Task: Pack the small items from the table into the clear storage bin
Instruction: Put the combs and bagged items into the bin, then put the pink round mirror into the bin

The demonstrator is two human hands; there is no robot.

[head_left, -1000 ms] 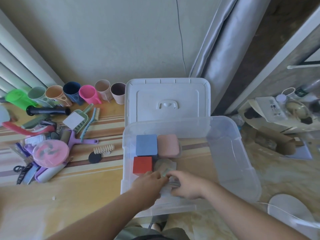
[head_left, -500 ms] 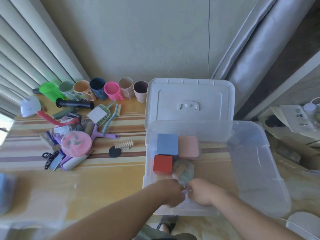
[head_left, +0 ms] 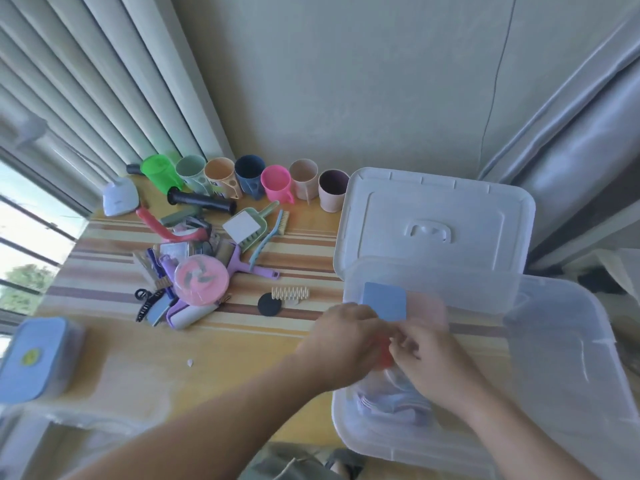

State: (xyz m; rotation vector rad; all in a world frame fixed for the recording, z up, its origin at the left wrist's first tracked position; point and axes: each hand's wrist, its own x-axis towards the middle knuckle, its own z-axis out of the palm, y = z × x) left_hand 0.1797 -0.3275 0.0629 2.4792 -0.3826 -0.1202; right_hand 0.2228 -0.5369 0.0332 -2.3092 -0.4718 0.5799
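The clear storage bin [head_left: 561, 368] stands at the table's right end. A blue square case [head_left: 385, 301] and a blurred pink one [head_left: 427, 305] lie flat inside it. My left hand [head_left: 341, 336] and right hand [head_left: 427, 356] meet over the bin's left side, fingers curled and blurred, and I cannot tell what they hold. They mostly cover a red block [head_left: 383, 356]. Pale lilac packets [head_left: 391, 401] lie at the bin's near end. Several small items [head_left: 194, 282] sit piled on the table to the left.
The bin's white lid [head_left: 433, 216] leans behind it. A row of coloured cups [head_left: 275, 183] lines the wall. A black disc [head_left: 269, 304] and a cream hair claw [head_left: 290, 292] lie near the bin. A blue lidded box [head_left: 34, 355] sits at the near left.
The view has swung left and lifted. Both hands have risen from the bin's near end toward the blue case and now cover the red block. The round clear packet is out of sight.
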